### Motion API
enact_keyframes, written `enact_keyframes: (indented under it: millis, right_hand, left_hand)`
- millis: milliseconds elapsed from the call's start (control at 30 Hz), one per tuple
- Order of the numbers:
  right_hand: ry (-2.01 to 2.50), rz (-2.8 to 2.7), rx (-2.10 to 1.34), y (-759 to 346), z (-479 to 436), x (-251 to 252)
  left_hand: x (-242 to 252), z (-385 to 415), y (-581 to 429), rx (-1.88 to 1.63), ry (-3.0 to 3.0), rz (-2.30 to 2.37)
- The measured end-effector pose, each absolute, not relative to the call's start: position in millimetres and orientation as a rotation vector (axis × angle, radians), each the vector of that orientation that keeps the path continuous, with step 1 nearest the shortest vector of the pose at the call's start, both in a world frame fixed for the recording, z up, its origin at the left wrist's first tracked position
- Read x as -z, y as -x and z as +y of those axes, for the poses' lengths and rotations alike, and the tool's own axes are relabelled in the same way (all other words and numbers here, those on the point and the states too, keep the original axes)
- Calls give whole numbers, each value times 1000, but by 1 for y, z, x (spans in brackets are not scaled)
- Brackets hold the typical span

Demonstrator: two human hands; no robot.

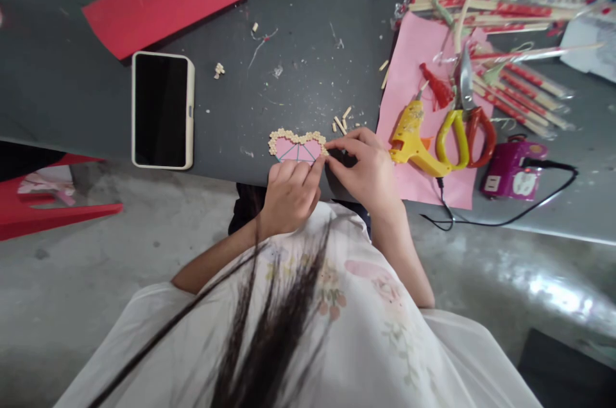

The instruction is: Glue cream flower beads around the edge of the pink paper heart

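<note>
A small pink paper cutout [299,150] with blue lines lies at the table's near edge. Tiny pale stick pieces [283,134] form a border along its wavy top and sides. My left hand [292,195] has its fingers curled over the lower part, holding the cutout down and hiding that end. At the cutout's right edge, my right hand [369,167] pinches with thumb and forefinger; what is between the fingertips is too small to make out. Loose cut stick pieces [341,124] lie just beyond the right hand.
To the right, a yellow glue gun [409,138] and scissors [464,106] rest on a pink sheet [402,68]. A purple box [514,167] has a black cable. Wrapped chopsticks [524,90] lie behind. On the left are a phone [161,110] and red card [168,0].
</note>
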State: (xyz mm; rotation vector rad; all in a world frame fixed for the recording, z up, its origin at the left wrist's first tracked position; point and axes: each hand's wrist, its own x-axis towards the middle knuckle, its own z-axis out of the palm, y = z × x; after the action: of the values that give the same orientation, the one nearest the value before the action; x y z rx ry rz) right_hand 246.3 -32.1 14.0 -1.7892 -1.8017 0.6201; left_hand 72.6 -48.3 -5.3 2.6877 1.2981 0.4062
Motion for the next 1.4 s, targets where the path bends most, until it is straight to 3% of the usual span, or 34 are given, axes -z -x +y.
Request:
enact_keyframes:
  millis: [1400]
  right_hand:
    - [1766,-1826,-676,-248,-31,-15]
  left_hand:
    - [4,-46,-72,-374,-2706,1254]
